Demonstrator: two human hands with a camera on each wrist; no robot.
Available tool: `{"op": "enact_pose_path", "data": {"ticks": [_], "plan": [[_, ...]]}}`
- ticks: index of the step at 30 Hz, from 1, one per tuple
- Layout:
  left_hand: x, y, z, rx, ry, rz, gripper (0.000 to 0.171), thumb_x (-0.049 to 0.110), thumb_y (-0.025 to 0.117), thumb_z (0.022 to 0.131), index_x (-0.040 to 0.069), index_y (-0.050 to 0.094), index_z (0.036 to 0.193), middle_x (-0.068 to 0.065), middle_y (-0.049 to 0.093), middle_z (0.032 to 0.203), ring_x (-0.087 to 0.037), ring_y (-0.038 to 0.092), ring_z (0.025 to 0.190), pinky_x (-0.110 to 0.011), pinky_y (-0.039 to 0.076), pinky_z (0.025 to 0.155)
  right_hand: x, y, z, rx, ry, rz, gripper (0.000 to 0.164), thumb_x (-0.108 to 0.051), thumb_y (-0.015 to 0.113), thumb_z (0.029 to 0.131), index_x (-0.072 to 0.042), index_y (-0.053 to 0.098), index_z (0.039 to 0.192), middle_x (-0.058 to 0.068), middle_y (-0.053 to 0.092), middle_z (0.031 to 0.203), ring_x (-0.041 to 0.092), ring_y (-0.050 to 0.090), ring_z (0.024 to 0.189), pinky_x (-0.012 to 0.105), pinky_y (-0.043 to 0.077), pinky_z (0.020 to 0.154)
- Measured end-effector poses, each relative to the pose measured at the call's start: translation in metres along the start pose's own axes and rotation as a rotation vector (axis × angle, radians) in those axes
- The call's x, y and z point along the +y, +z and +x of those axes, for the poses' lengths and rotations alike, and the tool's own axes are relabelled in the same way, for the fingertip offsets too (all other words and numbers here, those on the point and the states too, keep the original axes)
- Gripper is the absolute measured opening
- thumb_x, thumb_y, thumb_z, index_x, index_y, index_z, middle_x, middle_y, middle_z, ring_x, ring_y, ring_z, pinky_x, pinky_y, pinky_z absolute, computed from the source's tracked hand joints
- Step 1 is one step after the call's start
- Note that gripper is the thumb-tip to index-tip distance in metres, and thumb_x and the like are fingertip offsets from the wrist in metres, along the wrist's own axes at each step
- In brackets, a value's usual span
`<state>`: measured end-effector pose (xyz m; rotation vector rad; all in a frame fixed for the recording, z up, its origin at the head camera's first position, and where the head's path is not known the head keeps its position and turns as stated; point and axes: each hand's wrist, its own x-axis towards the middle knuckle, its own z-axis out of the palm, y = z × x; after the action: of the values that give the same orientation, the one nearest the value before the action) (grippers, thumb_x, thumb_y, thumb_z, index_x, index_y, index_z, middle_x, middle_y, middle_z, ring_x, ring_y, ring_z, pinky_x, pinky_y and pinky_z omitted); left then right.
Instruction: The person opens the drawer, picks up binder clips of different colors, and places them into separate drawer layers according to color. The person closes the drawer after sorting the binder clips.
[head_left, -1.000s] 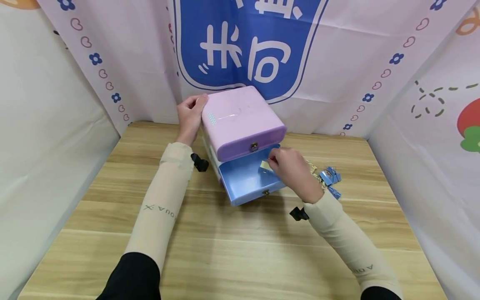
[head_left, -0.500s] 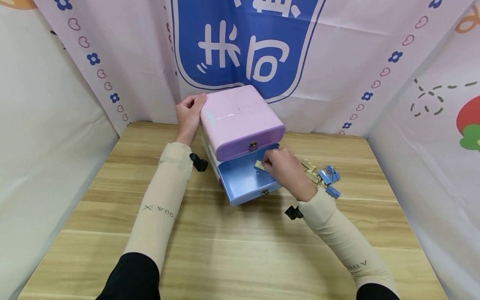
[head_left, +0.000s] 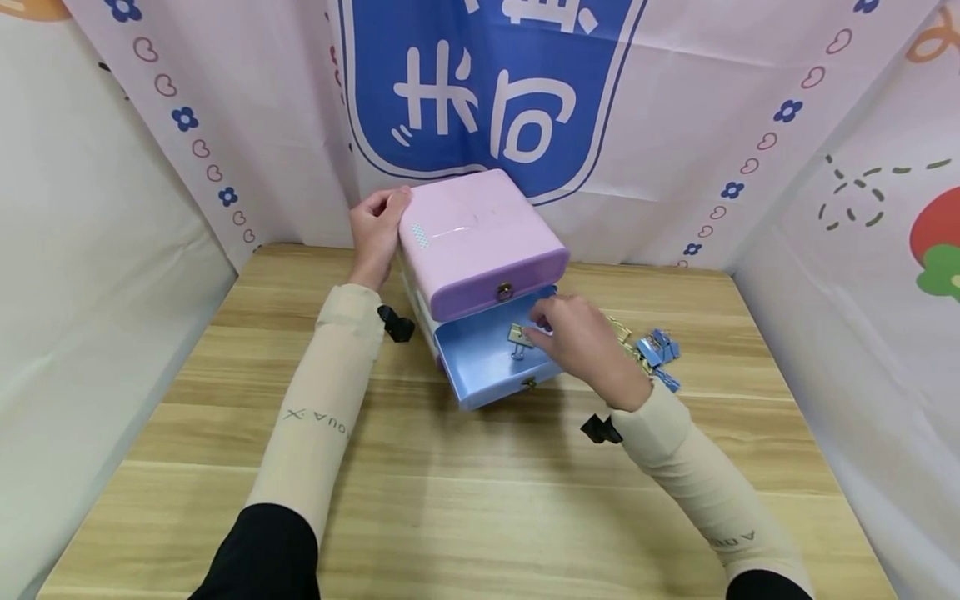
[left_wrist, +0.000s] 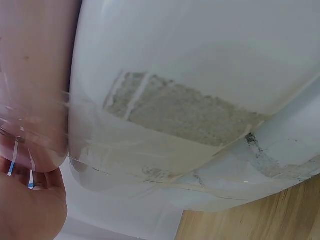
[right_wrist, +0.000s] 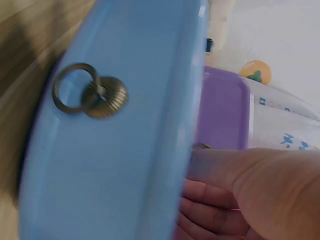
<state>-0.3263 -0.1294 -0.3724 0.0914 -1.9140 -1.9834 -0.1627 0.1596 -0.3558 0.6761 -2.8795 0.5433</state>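
Right hand (head_left: 581, 340) over drawer (head_left: 483, 367) edge, thumb perhaps touching clip (head_left: 518, 336), room leftward

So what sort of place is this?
Possibly a small booth set up for tabletop work, not an ordinary room: a wood-grain table is enclosed by a printed cloth backdrop at the far end and pale panels on both sides. I can't tell what lies beyond.

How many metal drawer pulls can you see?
2: the upper pull on the purple front, the lower pull on the open blue drawer. More may be hidden beneath it.
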Motion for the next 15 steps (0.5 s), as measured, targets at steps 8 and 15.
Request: {"op": "enact_pose_path", "data": {"ticks": [8, 15], "plan": [[-0.002, 0.0, 0.001, -0.009, 0.018, -0.023, 0.026, 0.037, 0.077, 0.096, 0.012, 0.078, 0.103, 0.007, 0.068, 0.093, -0.009, 0.058, 0.087, -0.022, 0.047, 0.074, 0.009, -0.029, -0.017, 0.042, 0.046, -0.015, 0.018, -0.014, 0.08, 0.094, 0.0, 0.078, 0.105, 0.014, 0.079, 0.101, 0.029, 0.076, 0.092, 0.045, 0.062, 0.082], [-0.002, 0.0, 0.002, -0.011, 0.018, -0.032, 0.026, 0.035, 0.077, 0.097, 0.01, 0.079, 0.104, 0.007, 0.068, 0.092, -0.008, 0.059, 0.086, -0.021, 0.048, 0.073, 0.024, -0.043, -0.033, 0.052, 0.109, -0.05, 0.023, -0.014, 0.08, 0.094, 0.003, 0.077, 0.109, 0.019, 0.078, 0.104, 0.032, 0.075, 0.094, 0.049, 0.062, 0.083]]}}
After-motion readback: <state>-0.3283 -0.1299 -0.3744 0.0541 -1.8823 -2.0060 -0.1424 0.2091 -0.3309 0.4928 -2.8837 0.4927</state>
